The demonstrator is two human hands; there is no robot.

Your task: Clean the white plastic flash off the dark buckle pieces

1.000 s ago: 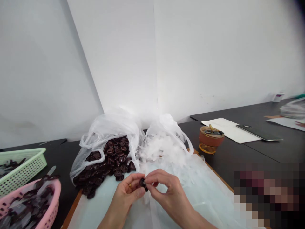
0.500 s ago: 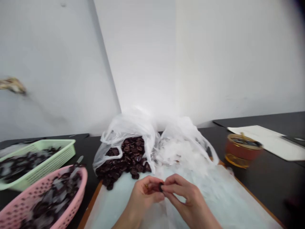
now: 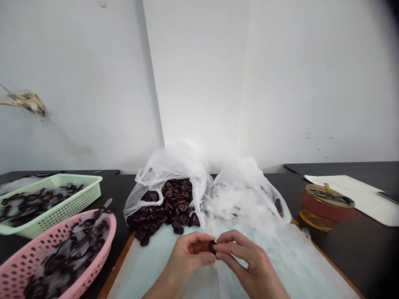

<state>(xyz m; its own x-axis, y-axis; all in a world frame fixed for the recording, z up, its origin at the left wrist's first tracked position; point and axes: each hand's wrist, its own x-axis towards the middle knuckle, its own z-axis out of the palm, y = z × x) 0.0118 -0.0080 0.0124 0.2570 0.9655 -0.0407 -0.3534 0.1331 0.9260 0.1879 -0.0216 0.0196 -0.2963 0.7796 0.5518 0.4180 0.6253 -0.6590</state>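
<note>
My left hand [image 3: 190, 254] and my right hand [image 3: 246, 256] meet over the pale blue work surface [image 3: 149, 270]. Between their fingertips they pinch one small, round, dark brown piece [image 3: 212, 246], partly covered by the fingers. Just beyond the left hand, glossy pieces of similar colour [image 3: 170, 207] spill from the mouth of a white plastic bag [image 3: 183, 160]. Behind the right hand, a second plastic bag [image 3: 249, 174] lies open with a heap of whitish, translucent bits [image 3: 229, 201] at its mouth.
On the left, a pink basket [image 3: 112, 232] and a light green basket [image 3: 89, 197] hold dark pieces with clear strips among them. An amber-based round container [image 3: 326, 211] and a white sheet [image 3: 358, 193] are on the black table [image 3: 352, 245] at right.
The view has shifted slightly, so the wall and right-side container appear farther right. Both hands stay pinched together on the dark piece, which shows a little more between the fingers.
</note>
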